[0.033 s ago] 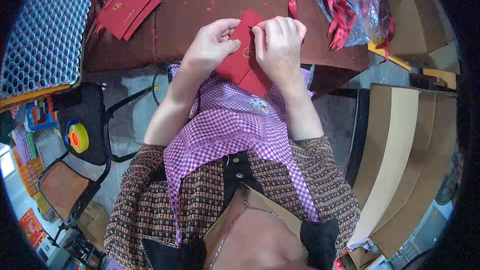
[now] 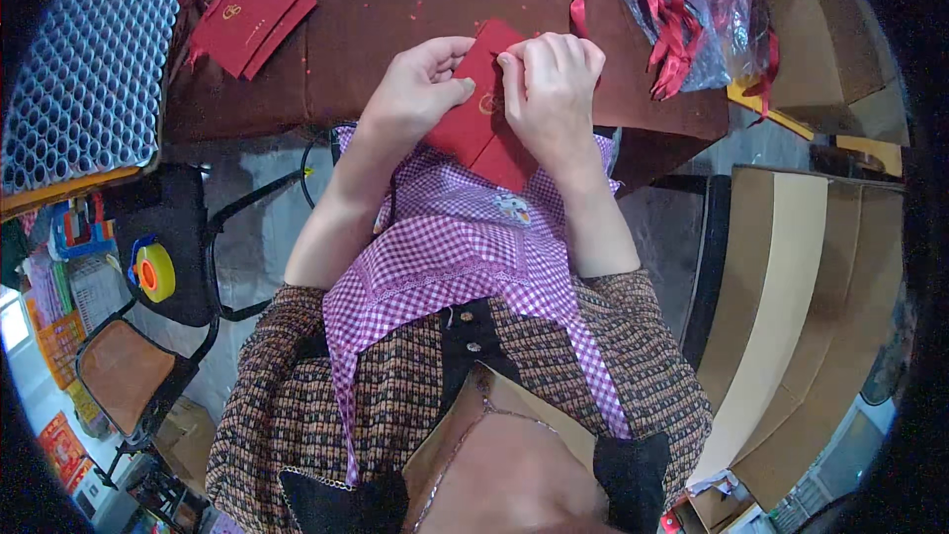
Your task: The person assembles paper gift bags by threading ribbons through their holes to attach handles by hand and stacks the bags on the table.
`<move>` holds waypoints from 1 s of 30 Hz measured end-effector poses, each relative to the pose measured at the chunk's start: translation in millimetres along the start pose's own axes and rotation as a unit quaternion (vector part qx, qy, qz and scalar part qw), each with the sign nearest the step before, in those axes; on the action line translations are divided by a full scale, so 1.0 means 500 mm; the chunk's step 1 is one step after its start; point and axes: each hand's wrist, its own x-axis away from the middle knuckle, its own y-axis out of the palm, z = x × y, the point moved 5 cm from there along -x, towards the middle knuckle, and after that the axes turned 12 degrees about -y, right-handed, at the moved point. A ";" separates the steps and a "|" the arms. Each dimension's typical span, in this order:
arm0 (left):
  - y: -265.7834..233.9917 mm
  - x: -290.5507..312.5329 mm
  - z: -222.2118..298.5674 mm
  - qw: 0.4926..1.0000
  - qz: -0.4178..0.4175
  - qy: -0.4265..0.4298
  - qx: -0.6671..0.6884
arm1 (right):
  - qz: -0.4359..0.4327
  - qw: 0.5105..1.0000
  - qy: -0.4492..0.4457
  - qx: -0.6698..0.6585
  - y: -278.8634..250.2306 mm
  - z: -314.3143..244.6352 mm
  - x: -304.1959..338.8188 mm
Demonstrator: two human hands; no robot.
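Observation:
A red folded card (image 2: 479,109) with a gold emblem is held up above my lap, at the near edge of the brown-covered table (image 2: 386,89). My left hand (image 2: 420,79) grips its left edge, thumb on the face and fingers curled at the edge. My right hand (image 2: 554,74) pinches the card's upper right edge between thumb and forefinger. Whatever may lie between those fingertips is too small to make out. The card's lower part opens in a slanted fold over my purple checked apron (image 2: 445,247).
More red cards (image 2: 252,20) with ribbons lie at the table's left. At the right are a clear plastic bag (image 2: 727,25) and red ribbons (image 2: 667,30). A tray of tubes (image 2: 84,69) stands far left; a chair with a tape roll (image 2: 155,272) is below, an open carton (image 2: 791,307) right.

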 end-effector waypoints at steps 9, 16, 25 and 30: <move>-0.010 -0.006 -0.014 1.000 0.006 -0.004 -0.009 | -0.016 1.000 0.001 -0.001 -0.004 -0.015 0.003; -0.005 -0.007 -0.017 1.000 0.002 -0.009 0.003 | -0.014 1.000 0.003 0.002 -0.006 -0.012 0.005; 0.002 -0.002 -0.006 0.984 0.071 0.055 -0.155 | -0.031 0.999 -0.002 0.016 -0.003 -0.023 0.002; 0.012 0.007 0.008 0.974 0.072 0.051 -0.207 | -0.038 0.999 0.012 0.000 0.008 -0.018 0.008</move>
